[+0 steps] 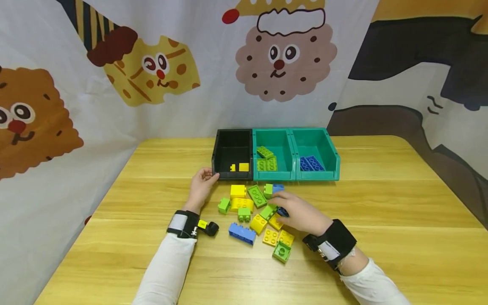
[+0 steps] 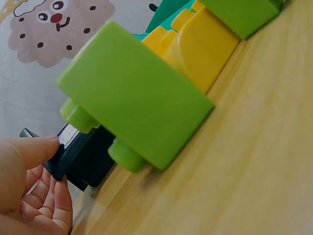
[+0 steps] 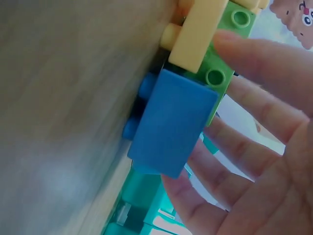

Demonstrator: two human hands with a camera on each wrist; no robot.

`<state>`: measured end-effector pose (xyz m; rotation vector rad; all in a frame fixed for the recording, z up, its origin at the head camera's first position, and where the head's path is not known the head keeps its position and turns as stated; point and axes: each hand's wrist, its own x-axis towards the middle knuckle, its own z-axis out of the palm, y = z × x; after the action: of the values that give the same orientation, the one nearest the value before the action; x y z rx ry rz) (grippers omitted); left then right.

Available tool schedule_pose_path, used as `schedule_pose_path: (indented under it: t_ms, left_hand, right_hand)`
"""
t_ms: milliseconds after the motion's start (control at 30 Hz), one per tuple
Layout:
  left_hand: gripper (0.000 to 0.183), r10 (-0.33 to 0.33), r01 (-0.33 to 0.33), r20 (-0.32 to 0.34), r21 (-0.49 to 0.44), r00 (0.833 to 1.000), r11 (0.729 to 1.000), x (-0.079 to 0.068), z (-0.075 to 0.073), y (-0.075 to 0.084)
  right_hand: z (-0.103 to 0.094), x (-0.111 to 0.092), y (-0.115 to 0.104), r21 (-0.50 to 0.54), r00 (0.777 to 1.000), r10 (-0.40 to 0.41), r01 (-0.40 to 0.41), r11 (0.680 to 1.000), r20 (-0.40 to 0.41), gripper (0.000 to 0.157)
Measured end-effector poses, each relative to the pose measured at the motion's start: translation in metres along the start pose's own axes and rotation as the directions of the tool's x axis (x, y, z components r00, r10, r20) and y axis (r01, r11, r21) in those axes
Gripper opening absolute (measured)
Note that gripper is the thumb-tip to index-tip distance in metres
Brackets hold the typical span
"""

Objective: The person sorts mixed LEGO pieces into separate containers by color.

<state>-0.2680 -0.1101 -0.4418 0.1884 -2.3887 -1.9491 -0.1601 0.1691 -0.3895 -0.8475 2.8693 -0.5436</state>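
My left hand [image 1: 200,188] holds the front left corner of a black bin [image 1: 232,174], thumb on top and fingers below it. In the left wrist view, that black bin [image 2: 90,161] is partly hidden by a green brick [image 2: 132,98] close to the camera. My right hand [image 1: 303,212] is over the right side of a loose pile of toy bricks, its fingers spread around a dark blue brick [image 1: 282,212]. Near its fingertips are a green brick [image 1: 268,212] and a yellow brick [image 1: 276,221]. In the right wrist view, a blue brick [image 3: 173,122] stands before the fingers.
Two teal bins [image 1: 314,175] adjoin the black one, holding green bricks [image 1: 271,163] and blue bricks [image 1: 311,163]; the black bin has yellow bricks [image 1: 243,167]. Between my arms lie a long blue brick [image 1: 242,233], a green brick [image 1: 282,252] and several more. A printed cloth [image 1: 213,84] hangs behind the table.
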Motion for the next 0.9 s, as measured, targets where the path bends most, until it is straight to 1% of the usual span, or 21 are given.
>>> schedule_pose_path:
  t_ms: [300,400,567,900]
  left_hand:
    - [0.025,0.007,-0.007,-0.003,0.009,1.000,1.000,0.0000,-0.0005,0.0005]
    - [0.025,0.011,-0.011,-0.004,-0.001,1.000,1.000,-0.0004,-0.0007,0.0004]
    - [0.025,0.010,-0.010,-0.003,-0.017,1.000,1.000,-0.0010,-0.0012,-0.0010]
    - [0.026,0.005,-0.005,0.000,-0.008,1.000,1.000,-0.0012,-0.0011,-0.0014]
  right_hand:
    - [0.0015,0.0018,0.0065,-0.008,0.998,-0.048,0.048,0.999,-0.051,0.034]
    - [0.0017,0.0028,0.0077,-0.009,0.997,-0.059,0.059,0.998,-0.059,0.031]
    - [0.0023,0.0035,0.0084,-0.005,0.996,-0.064,0.064,0.998,-0.058,0.029]
    - [0.0020,0.0032,0.0087,0.000,0.993,-0.083,0.083,0.997,-0.080,0.030]
